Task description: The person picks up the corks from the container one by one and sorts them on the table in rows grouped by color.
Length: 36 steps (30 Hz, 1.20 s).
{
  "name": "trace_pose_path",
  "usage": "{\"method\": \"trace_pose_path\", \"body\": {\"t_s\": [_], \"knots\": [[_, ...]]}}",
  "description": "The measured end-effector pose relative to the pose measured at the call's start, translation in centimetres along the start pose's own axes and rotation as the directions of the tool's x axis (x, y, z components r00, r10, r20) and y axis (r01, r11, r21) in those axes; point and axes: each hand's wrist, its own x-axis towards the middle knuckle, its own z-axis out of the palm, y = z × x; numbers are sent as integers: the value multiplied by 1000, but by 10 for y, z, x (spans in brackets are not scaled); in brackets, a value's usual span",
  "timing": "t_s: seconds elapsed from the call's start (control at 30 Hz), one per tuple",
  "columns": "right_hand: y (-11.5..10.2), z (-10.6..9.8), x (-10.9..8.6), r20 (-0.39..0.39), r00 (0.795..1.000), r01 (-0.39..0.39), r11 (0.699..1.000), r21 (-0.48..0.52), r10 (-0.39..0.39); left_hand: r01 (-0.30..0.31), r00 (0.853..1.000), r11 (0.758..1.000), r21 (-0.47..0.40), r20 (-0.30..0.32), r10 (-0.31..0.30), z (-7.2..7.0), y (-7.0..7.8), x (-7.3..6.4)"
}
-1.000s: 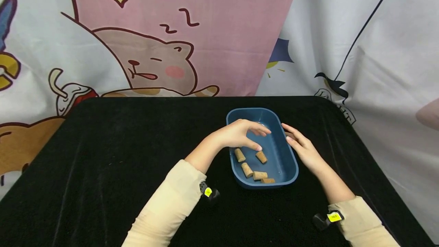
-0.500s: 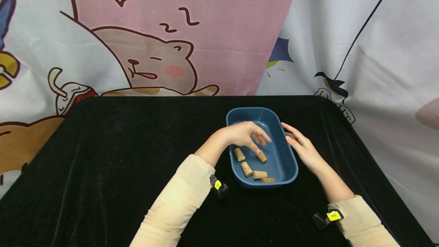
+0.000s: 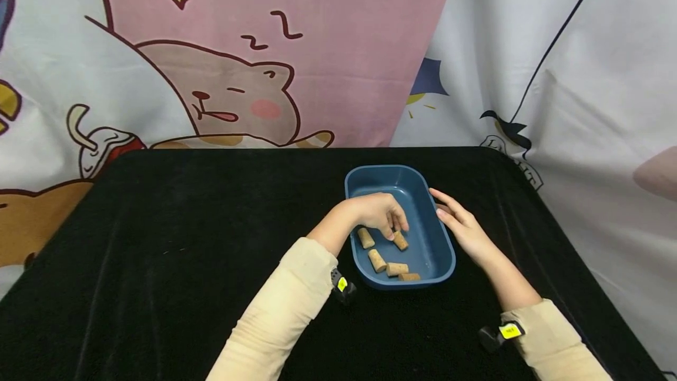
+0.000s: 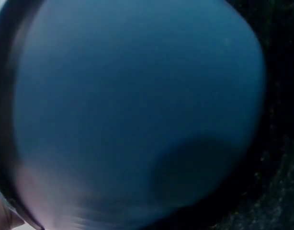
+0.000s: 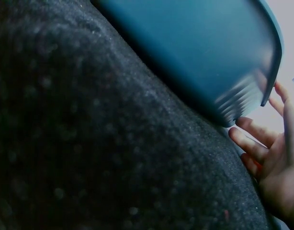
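A blue plastic bin (image 3: 431, 251) stands on the black cloth, and several corks lie inside it. My left hand (image 3: 372, 211) reaches in over the bin's left rim, thumb and fingers bent down around the upper end of one cork (image 3: 401, 242). To its left is another cork (image 3: 365, 238); a further cork (image 3: 376, 260) lies below that. My right hand (image 3: 462, 227) rests its relaxed fingertips against the outside of the bin's right wall. In the right wrist view, the fingers (image 5: 262, 134) lie at the bin's end. The left wrist view shows only the bin's outer wall (image 4: 137, 96), blurred.
Close to the bin's near wall lie a cork (image 3: 396, 269) and a darker cork (image 3: 409, 277). The black cloth (image 3: 211, 222) covers the table. Behind it hangs a printed curtain (image 3: 344, 63) with cartoon animals.
My left hand has lowered into the bin, and its thumb and fingers have drawn together around the cork. My right hand stays at the bin's right wall. The head view has shifted slightly.
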Motion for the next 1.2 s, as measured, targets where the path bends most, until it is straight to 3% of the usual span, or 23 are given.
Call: {"method": "trace_pose_path", "body": {"t_s": [0.4, 0.83, 1.0, 1.2], "knots": [[-1, 2, 0, -8, 1000, -3, 1000, -16, 3, 24, 999, 997, 73, -46, -21, 3, 0, -1], [-1, 3, 0, -13, 1000, 2, 1000, -9, -2, -50, 991, 998, -42, -126, 45, -2, -3, -4], [-1, 3, 1, -17, 1000, -7, 1000, -20, 7, -139, 974, 988, -66, -189, 124, -5, -4, -10], [-1, 2, 0, -24, 1000, 4, 999, -39, -5, -231, 937, 971, -63, -283, 205, -8, -4, -21]]}}
